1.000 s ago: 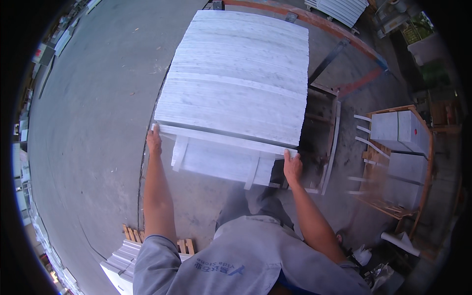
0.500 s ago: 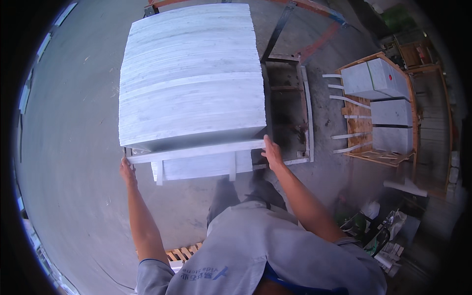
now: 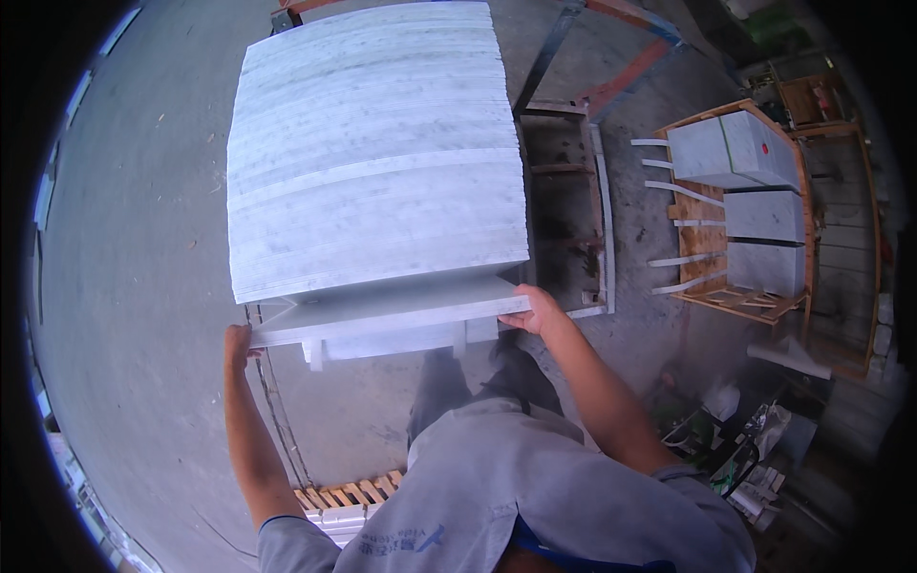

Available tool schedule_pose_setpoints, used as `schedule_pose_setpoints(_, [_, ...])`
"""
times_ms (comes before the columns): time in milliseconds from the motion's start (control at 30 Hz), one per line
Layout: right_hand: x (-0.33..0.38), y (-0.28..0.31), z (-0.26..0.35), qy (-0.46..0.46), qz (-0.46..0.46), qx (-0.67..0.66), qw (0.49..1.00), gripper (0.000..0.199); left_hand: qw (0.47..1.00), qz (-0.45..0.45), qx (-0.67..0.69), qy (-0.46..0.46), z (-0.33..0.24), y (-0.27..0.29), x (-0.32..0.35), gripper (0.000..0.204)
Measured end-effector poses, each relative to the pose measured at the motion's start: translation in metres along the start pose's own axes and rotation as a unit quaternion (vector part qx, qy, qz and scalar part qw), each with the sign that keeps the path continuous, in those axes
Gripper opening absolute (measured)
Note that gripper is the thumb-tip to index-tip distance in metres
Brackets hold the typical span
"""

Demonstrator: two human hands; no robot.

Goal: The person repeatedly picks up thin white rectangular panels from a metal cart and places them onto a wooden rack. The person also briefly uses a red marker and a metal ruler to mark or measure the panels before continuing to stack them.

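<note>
A pale grey-white stone slab [image 3: 392,319] is held by its two ends, a little apart from a tall stack of similar slabs [image 3: 374,172] standing on edge. My left hand [image 3: 240,346] is closed round the slab's left end, with part of the fingers hidden. At the right end, my right hand [image 3: 537,311] grips the slab's edge, thumb on top and fingers under. A dark wedge-shaped gap shows between this slab and the stack. Below its near side are more white stone [image 3: 387,344] and two pale upright strips, partly hidden by the slab.
A rusty metal frame [image 3: 602,220] stands right of the stack. Farther right, a wooden crate [image 3: 702,215] holds pale stone blocks [image 3: 764,215]. Clutter and bags [image 3: 755,439] lie at the lower right. Wooden pallet slats [image 3: 355,491] show near my left arm.
The slab has come toward me, and its gap from the stack has widened. Both hands have moved nearer with it, still gripping its ends.
</note>
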State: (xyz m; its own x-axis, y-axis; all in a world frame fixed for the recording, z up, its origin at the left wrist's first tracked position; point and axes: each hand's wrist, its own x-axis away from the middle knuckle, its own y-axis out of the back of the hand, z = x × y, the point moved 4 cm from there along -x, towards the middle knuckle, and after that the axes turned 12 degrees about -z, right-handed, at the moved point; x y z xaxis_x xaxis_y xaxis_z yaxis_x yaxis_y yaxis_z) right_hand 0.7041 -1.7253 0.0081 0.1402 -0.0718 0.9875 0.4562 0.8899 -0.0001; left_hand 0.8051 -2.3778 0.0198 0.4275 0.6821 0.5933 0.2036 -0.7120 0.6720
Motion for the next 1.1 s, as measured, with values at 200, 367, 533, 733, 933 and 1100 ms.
schedule_pose_setpoints(200, [0.002, 0.003, -0.015, 0.028, -0.04, -0.033, 0.998, 0.032, 0.974, 0.074, -0.21, 0.049, -0.037, -0.005, 0.008, 0.025])
schedule_pose_setpoints(367, [0.01, 0.0, -0.036, 0.059, -0.1, -0.105, 0.988, 0.046, 0.938, 0.12, -0.306, 0.106, -0.035, -0.022, -0.009, 0.026])
schedule_pose_setpoints(533, [0.023, -0.006, -0.056, 0.062, -0.143, -0.202, 0.967, 0.055, 0.888, 0.201, -0.414, 0.008, 0.006, -0.042, -0.062, 0.034])
schedule_pose_setpoints(733, [0.026, -0.035, -0.078, 0.054, -0.161, -0.237, 0.957, 0.055, 0.858, 0.188, -0.477, -0.034, 0.01, -0.055, -0.06, 0.052])
schedule_pose_setpoints(933, [0.023, -0.03, -0.082, 0.033, -0.153, -0.267, 0.951, 0.039, 0.828, 0.159, -0.533, -0.077, -0.011, -0.063, -0.025, 0.061])
schedule_pose_setpoints(1100, [0.029, -0.011, -0.088, 0.037, -0.159, -0.243, 0.956, 0.031, 0.824, 0.13, -0.544, -0.095, 0.015, -0.053, -0.006, 0.072])
